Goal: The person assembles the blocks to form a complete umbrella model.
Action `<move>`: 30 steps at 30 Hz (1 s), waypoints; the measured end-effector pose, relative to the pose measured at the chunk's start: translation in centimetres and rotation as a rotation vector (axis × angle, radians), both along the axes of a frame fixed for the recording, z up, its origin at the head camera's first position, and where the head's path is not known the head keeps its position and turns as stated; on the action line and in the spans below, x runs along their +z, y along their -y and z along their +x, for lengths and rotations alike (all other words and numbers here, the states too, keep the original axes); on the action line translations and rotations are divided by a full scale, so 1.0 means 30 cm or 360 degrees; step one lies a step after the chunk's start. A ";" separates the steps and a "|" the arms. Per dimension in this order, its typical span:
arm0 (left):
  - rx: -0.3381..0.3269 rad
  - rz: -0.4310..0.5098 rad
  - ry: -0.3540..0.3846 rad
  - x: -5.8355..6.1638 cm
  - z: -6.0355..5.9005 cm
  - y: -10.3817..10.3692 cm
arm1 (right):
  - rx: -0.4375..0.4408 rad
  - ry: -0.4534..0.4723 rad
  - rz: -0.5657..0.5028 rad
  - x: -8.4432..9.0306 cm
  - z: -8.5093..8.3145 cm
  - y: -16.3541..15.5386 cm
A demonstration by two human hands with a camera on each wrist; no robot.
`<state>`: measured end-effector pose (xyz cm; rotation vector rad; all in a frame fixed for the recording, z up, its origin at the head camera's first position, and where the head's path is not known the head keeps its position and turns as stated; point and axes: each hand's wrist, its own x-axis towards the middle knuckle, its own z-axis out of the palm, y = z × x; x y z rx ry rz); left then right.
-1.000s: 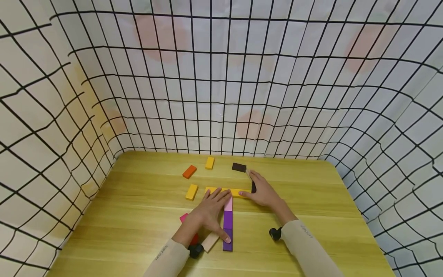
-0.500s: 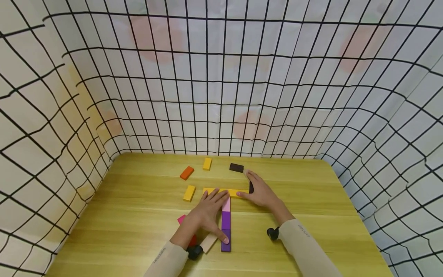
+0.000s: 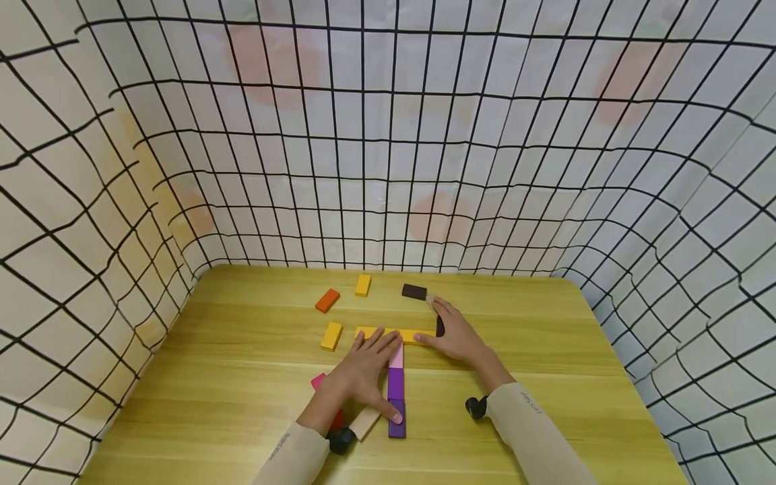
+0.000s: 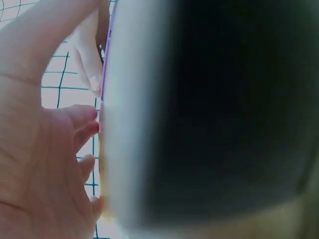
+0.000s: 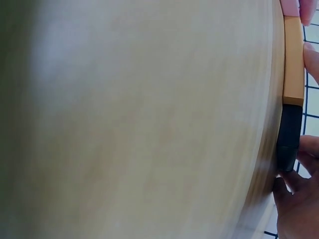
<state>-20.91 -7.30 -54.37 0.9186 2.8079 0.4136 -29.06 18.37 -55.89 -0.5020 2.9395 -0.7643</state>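
Note:
My left hand (image 3: pixel 364 370) lies spread over a T of flat blocks. Its fingertips touch the yellow row (image 3: pixel 409 337) around the top of the pink block (image 3: pixel 397 357), and its thumb rests on the nearest purple block (image 3: pixel 397 430). Another purple block (image 3: pixel 396 382) joins the two. At the yellow row's right end stands a black block (image 5: pixel 291 124), partly covered in the head view by my right hand (image 3: pixel 457 337). That hand's thumb touches the yellow row while its extended fingers reach past the black block's outer end. The left wrist view is mostly blocked by a dark blur.
Loose yellow blocks (image 3: pixel 331 336) and an orange block (image 3: pixel 327 300) lie at the back left. A dark brown block (image 3: pixel 415 292) sits behind my right fingertips. Under my left forearm are a beige block (image 3: pixel 365 424), a red one and a pink one. Black netting (image 3: pixel 388 182) surrounds the table.
Both hands keep their places on the blocks. Only the head view has shifted slightly.

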 end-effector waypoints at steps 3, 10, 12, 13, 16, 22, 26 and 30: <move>-0.0022 0.0109 -0.0018 0.004 0.001 0.016 | -0.0007 0.0008 0.0000 -0.003 -0.003 -0.002; 0.0034 0.0415 0.0043 0.050 -0.019 0.125 | 0.0004 -0.0002 0.0018 -0.009 -0.014 -0.006; 0.0076 0.0457 0.0032 0.057 -0.031 0.167 | 0.0016 0.0000 0.0013 -0.007 -0.012 -0.007; 0.0095 0.0478 0.0025 0.059 -0.038 0.187 | 0.0024 -0.0001 0.0008 -0.006 -0.011 -0.008; 0.0178 0.0532 0.0024 0.052 -0.058 0.248 | 0.0039 -0.0003 -0.0008 -0.003 -0.007 -0.009; 0.0330 0.0555 0.0112 0.026 -0.091 0.352 | 0.0029 0.0006 0.0003 -0.005 -0.003 -0.011; 0.0323 0.0557 0.0159 0.010 -0.111 0.400 | 0.0030 0.0008 -0.0002 -0.007 -0.005 -0.011; 0.0319 0.0548 0.0237 -0.009 -0.123 0.431 | 0.0030 0.0016 -0.0009 -0.006 -0.005 -0.010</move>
